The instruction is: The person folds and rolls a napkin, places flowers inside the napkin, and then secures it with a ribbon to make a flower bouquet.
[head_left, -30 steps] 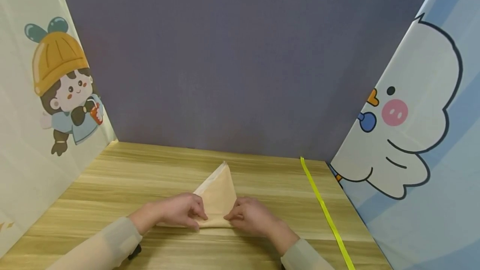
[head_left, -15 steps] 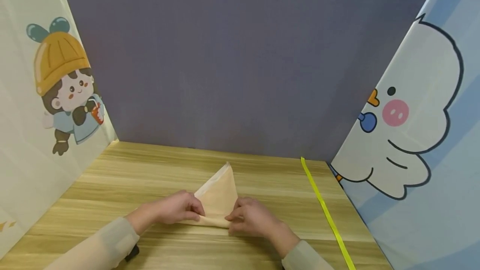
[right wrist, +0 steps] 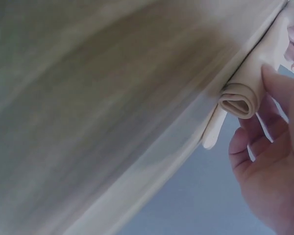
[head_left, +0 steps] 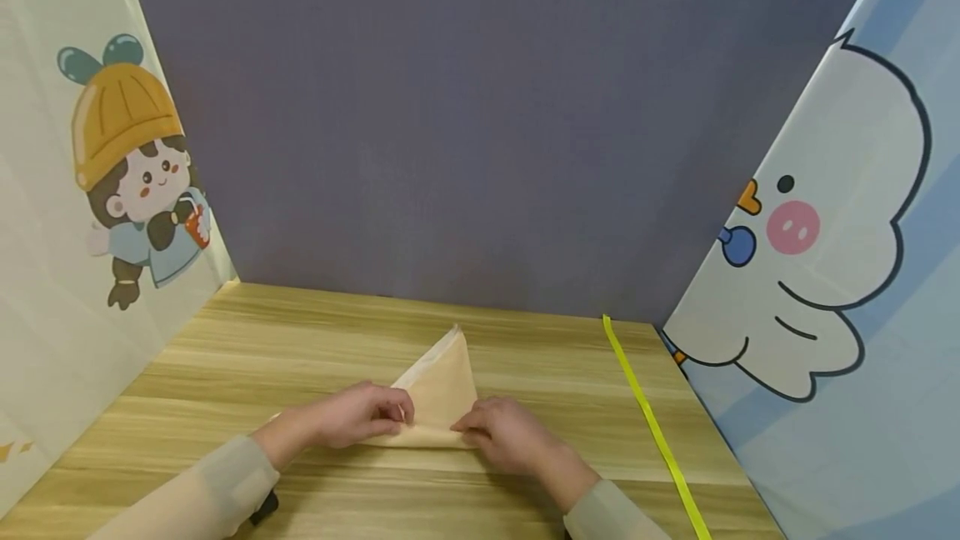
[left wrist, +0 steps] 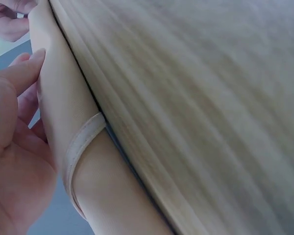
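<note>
A beige cloth [head_left: 437, 394] with a white edge lies on the wooden table, its far part a triangle pointing away from me and its near edge turned into a roll. My left hand [head_left: 356, 413] holds the left part of the roll, thumb on the near side, fingers over the top. At the right end, my right hand [head_left: 510, 433] pinches the roll between thumb and fingers. In the right wrist view, the roll [right wrist: 239, 100] shows its open, coiled end beside the right thumb. A pale edge strip [left wrist: 76, 149] curves around the roll in the left wrist view.
A yellow strip [head_left: 656, 432] runs front to back along the right of the wooden table [head_left: 300, 340]. A dark panel [head_left: 480, 123] stands behind, with printed cartoon panels on both sides. A small black object [head_left: 265, 508] shows beside the left sleeve.
The rolled near edge has moved slightly away from me. My left hand has shifted a little left, and my right fingers have moved up onto the roll.
</note>
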The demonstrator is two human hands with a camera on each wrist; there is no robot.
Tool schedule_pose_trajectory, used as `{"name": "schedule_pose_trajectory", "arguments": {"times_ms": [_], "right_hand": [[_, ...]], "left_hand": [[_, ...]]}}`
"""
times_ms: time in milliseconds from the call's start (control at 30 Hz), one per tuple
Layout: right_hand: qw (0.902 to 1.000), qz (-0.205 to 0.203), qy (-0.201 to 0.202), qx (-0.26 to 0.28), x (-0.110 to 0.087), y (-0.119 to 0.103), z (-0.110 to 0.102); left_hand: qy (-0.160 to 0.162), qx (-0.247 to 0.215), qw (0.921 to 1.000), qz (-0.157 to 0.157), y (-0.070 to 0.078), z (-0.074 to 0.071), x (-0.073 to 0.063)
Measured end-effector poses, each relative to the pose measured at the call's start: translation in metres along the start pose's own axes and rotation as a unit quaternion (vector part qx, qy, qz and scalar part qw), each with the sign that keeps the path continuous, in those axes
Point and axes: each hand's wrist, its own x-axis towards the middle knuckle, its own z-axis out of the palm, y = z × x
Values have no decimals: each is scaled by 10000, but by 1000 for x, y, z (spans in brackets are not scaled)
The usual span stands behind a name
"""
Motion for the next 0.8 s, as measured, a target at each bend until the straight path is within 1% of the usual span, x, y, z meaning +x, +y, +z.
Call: {"name": "schedule_pose_trajectory", "arguments": {"times_ms": [167, 233, 333, 467, 533, 600, 633, 667, 733, 767, 800], "right_hand": [[9989, 243, 86, 395, 0, 1, 1], [9982, 303, 114, 497, 0, 1, 2], [9980, 407, 111, 478, 2, 1, 1], [9985, 475, 97, 239, 4, -1, -2], [9987, 503, 15, 53, 5, -2, -3], [9987, 497, -67, -127, 5, -2, -4], [9986, 477, -84, -191, 5, -2, -4], [9986, 445, -93, -274, 6, -3, -5], [9987, 249, -21, -446, 6, -3, -4], [9984, 108, 36, -545, 6, -3, -4], [9978, -32, 99, -651, 7, -3, -4]], "left_hand": [[28, 110, 9999, 106, -5, 1, 1], [-23, 103, 9999, 34, -5, 1, 1], [-121, 91, 9998, -126, -4, -2, 3], [-214, 219, 9992, -246, -2, -4, 7], [-274, 317, 9988, -272, -2, -5, 9], [-342, 313, 9981, -400, -2, -5, 10], [-354, 330, 9980, -416, -1, -6, 10], [-368, 320, 9977, -479, -1, -6, 11], [-357, 369, 9973, -532, 0, -7, 11], [-341, 437, 9971, -520, 0, -7, 11], [-324, 558, 9970, -438, 1, -7, 11]]}}
